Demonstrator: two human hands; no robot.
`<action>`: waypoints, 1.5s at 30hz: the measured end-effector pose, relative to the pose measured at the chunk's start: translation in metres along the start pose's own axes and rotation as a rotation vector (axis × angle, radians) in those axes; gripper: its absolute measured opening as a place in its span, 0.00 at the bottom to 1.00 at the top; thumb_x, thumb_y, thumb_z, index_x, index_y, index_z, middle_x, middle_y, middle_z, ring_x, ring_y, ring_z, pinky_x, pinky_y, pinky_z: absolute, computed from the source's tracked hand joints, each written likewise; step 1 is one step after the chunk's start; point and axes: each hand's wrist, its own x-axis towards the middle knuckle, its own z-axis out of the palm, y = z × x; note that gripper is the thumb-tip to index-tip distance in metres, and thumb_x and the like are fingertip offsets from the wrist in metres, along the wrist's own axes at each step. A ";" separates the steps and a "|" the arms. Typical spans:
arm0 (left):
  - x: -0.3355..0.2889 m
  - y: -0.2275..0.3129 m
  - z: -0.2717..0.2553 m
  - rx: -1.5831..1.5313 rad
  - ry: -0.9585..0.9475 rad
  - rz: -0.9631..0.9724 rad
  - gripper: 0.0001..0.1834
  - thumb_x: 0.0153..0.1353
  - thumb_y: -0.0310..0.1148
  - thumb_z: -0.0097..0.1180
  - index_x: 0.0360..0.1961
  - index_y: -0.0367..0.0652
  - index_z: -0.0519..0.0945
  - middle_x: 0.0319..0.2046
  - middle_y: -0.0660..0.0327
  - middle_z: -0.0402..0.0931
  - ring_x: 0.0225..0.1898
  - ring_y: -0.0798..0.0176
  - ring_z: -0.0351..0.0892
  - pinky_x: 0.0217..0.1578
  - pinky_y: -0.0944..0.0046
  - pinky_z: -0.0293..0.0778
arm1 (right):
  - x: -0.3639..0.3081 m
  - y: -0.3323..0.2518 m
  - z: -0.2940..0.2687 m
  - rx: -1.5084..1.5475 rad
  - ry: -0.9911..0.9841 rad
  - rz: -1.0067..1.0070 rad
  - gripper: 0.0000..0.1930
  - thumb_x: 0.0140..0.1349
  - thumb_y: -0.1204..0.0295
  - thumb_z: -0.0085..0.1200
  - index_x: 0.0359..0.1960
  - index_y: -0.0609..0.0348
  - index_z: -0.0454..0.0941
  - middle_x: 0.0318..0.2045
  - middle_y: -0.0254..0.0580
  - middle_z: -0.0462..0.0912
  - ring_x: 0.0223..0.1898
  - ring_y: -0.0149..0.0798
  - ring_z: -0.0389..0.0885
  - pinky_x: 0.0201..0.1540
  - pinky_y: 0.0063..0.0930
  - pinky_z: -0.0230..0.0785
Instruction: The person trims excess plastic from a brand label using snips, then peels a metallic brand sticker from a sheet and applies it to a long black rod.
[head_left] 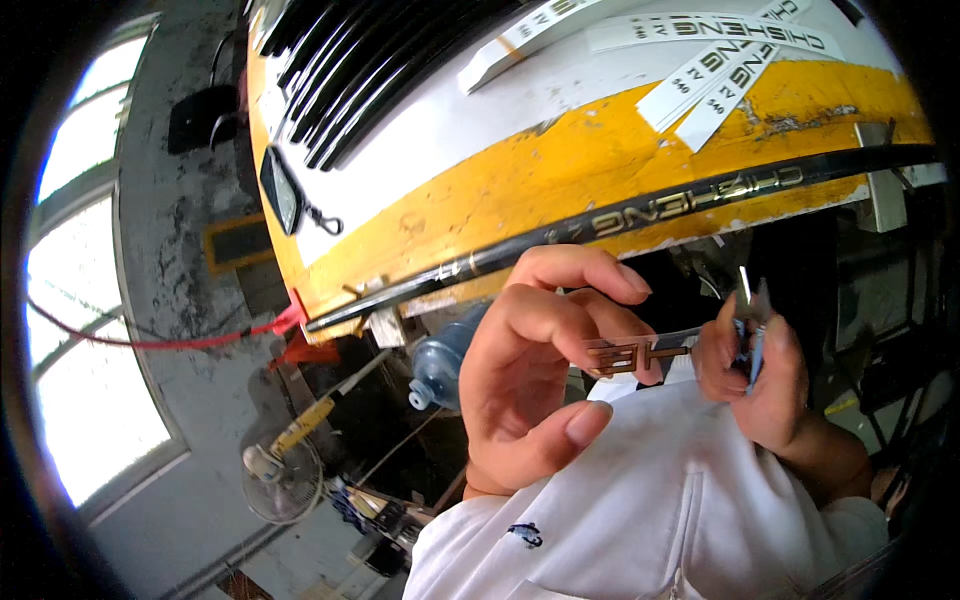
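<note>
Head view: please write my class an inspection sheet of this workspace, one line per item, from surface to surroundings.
Surface: scuffed yellow worktable, partly under a white covering.
Work items: clear film with dark lettering, between the hands; long black rod along the table's near edge.
Clutter: row of black rods, white printed strips, dark pointed object with a loop.
Left hand: thumb apart from fingers, fingertips by the film; grip unclear.
Right hand: holds a metal-tipped tool; type unclear.
Cables: red cable or hose reaching the table's corner.
Surroundings: fan, bluish bottle, bright windows.
</note>
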 end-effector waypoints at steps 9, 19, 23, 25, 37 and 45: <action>-0.052 -0.001 -0.003 0.170 0.000 0.112 0.12 0.46 0.27 0.55 0.32 0.37 0.70 0.45 0.45 0.62 0.36 0.63 0.71 0.45 0.62 0.64 | -0.004 -0.016 0.040 -0.191 -0.105 -0.064 0.31 0.48 0.53 0.62 0.42 0.69 0.68 0.16 0.23 0.58 0.14 0.18 0.53 0.16 0.13 0.42; -0.062 -0.004 0.001 0.556 -0.001 0.222 0.14 0.43 0.26 0.59 0.33 0.36 0.72 0.44 0.46 0.65 0.37 0.60 0.72 0.41 0.64 0.68 | -0.014 -0.018 0.034 -0.586 -0.146 -0.330 0.07 0.48 0.78 0.59 0.24 0.60 0.71 0.29 0.42 0.72 0.26 0.25 0.68 0.28 0.15 0.59; -0.044 -0.006 -0.005 1.002 0.126 0.334 0.21 0.41 0.23 0.62 0.40 0.35 0.73 0.44 0.48 0.69 0.43 0.55 0.72 0.43 0.62 0.69 | -0.014 -0.026 0.021 -0.684 0.019 -0.465 0.07 0.49 0.80 0.55 0.25 0.60 0.69 0.28 0.43 0.73 0.27 0.27 0.68 0.31 0.18 0.60; -0.032 -0.011 -0.009 1.176 0.190 0.396 0.24 0.42 0.25 0.64 0.44 0.36 0.74 0.46 0.50 0.70 0.48 0.54 0.70 0.48 0.61 0.66 | -0.011 -0.031 0.014 -0.725 0.109 -0.509 0.06 0.49 0.80 0.55 0.25 0.61 0.69 0.28 0.42 0.74 0.26 0.25 0.68 0.30 0.17 0.60; 0.025 -0.014 -0.032 1.651 -0.133 0.272 0.24 0.48 0.36 0.61 0.48 0.43 0.74 0.39 0.56 0.73 0.40 0.52 0.72 0.41 0.58 0.68 | 0.022 -0.042 0.007 -0.649 0.349 -0.448 0.08 0.50 0.82 0.55 0.31 0.62 0.70 0.29 0.38 0.73 0.22 0.20 0.64 0.19 0.10 0.50; 0.045 -0.003 -0.019 1.587 -0.306 0.182 0.14 0.51 0.33 0.58 0.37 0.38 0.71 0.33 0.54 0.67 0.34 0.49 0.70 0.35 0.57 0.68 | 0.022 -0.069 0.007 -0.611 0.258 -0.453 0.07 0.51 0.78 0.55 0.31 0.61 0.70 0.30 0.39 0.73 0.20 0.19 0.61 0.19 0.10 0.47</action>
